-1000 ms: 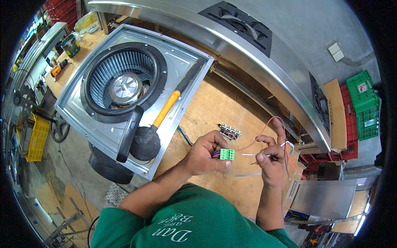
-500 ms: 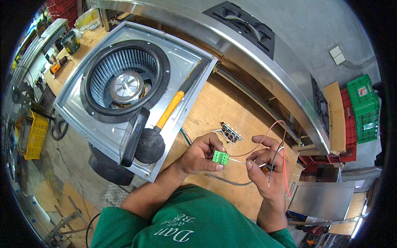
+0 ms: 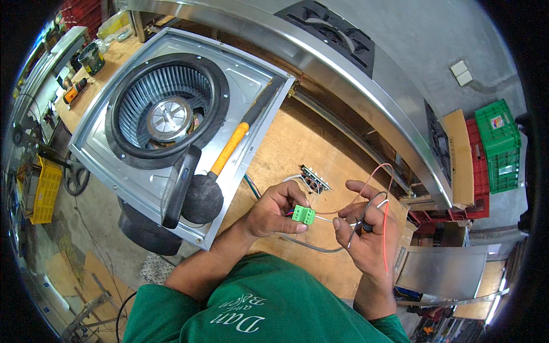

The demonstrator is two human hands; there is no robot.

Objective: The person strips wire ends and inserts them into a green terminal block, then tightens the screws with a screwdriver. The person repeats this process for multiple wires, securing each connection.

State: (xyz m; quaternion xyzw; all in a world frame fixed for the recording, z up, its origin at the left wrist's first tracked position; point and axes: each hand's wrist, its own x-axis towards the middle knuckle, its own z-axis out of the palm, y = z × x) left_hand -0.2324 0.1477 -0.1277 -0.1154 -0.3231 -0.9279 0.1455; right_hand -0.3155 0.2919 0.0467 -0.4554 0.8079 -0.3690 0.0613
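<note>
A small green screw-terminal connector (image 3: 303, 215) is pinched between the thumb and fingers of my left hand (image 3: 267, 210). Thin coloured wires enter its left side. From its right side a white wire (image 3: 325, 219) runs to my right hand (image 3: 366, 246), whose fingers are curled around a bunch of loose wires. A red wire (image 3: 385, 234) hangs down past the knuckles, and a brown wire (image 3: 374, 170) loops above them. The bare tip of a dark wire (image 3: 355, 224) sticks out by the thumb. A dark, rounded tool end (image 3: 366, 227) shows between those fingers, its kind unclear.
Left on the wooden bench (image 3: 286, 143) lies a metal blower housing (image 3: 251, 74) with a round fan (image 3: 170, 119). On it rest a mallet (image 3: 229, 151) and a black phone-like device (image 3: 182, 186). A black terminal strip (image 3: 315, 178) sits beyond my hands, before a steel stove (image 3: 394, 108).
My right fingers have shifted on the wires, and the dark wire's bare tip has swung left. The red wire hangs straighter. My left hand keeps its pinch on the connector.
</note>
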